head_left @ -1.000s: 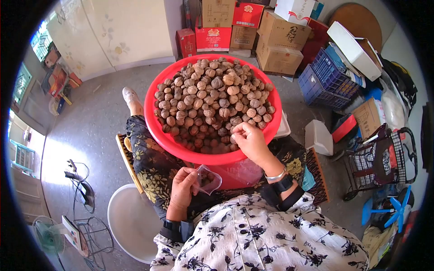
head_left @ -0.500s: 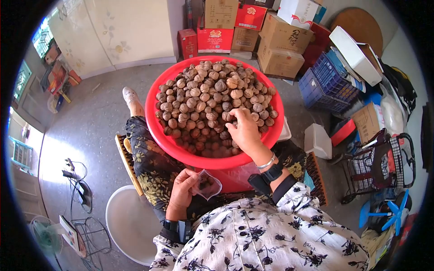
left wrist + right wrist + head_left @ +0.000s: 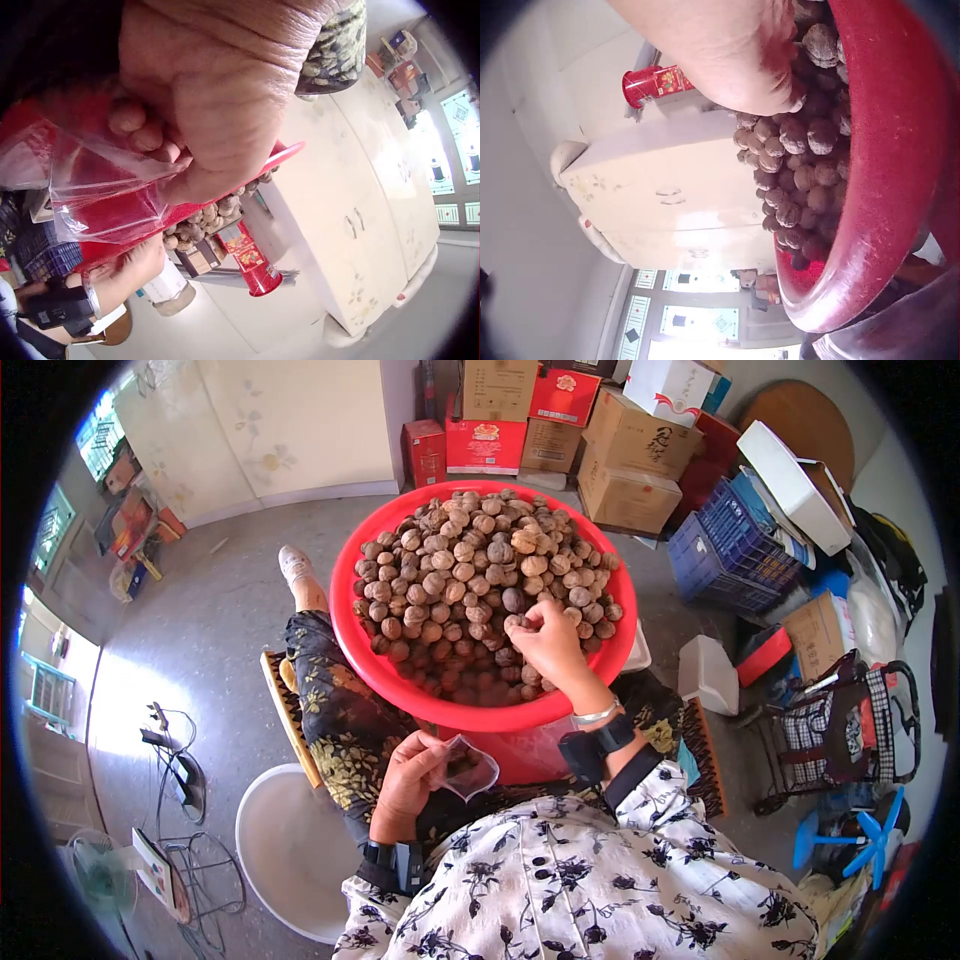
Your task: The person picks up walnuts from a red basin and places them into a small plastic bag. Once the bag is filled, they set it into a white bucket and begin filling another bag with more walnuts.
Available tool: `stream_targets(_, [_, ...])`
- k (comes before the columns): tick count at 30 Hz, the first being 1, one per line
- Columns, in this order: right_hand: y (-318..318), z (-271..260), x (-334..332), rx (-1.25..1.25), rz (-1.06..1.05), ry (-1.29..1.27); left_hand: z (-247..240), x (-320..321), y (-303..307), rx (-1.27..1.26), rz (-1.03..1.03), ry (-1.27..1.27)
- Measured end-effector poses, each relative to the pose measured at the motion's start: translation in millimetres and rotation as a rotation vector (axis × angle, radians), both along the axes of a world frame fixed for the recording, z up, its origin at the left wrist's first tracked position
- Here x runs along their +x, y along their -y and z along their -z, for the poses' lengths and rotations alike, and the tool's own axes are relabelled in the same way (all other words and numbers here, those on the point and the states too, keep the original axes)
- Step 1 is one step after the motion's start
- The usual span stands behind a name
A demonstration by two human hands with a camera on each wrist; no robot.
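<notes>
A large red basin [image 3: 352, 660] holds a heap of brown walnuts [image 3: 450, 560]. My right hand [image 3: 553, 645] reaches over its near right side, thumb and fingertips pinching a walnut at the heap's surface. In the right wrist view the right hand [image 3: 727, 56] hides most of that grip, its thumb beside the nuts. Below the near rim, my left hand [image 3: 405, 775] pinches the edge of a small clear plastic bag [image 3: 478, 772], whose mouth gapes. Dark contents show inside the bag. The left wrist view has the left hand [image 3: 225, 97] close up, with the clear film [image 3: 112, 187] hanging from its fingers.
A white tub [image 3: 290, 850] stands on the floor at the left. Cartons [image 3: 630, 490] are stacked behind the basin. Blue crates [image 3: 735, 550], a white foam box [image 3: 708, 675] and a checked cart [image 3: 830, 735] line the right side.
My right hand has moved up and over the walnuts from the near edge, and its fingers have closed together on a walnut. The left hand keeps holding the bag in nearly the same place.
</notes>
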State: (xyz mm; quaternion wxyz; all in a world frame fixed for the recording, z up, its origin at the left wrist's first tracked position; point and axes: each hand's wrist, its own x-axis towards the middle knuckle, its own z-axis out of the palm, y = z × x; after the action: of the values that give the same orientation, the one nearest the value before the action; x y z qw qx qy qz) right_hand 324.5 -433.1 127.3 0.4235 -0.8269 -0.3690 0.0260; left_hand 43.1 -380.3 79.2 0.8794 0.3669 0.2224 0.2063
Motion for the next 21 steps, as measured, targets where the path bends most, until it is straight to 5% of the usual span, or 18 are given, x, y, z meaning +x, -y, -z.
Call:
stream_targets(2, [9,3,1,0.077,-0.06,-0.474,-4,0,0,-0.007,0.011,0.002])
stream_targets(5, [29,-26,-13,0.182,-0.15,-0.817,-5,1,1,0.009,0.002,-0.026])
stream_targets(21, [62,-61,-79,0.038,-0.731,-0.648,2,7,1,0.021,-0.041,-0.011])
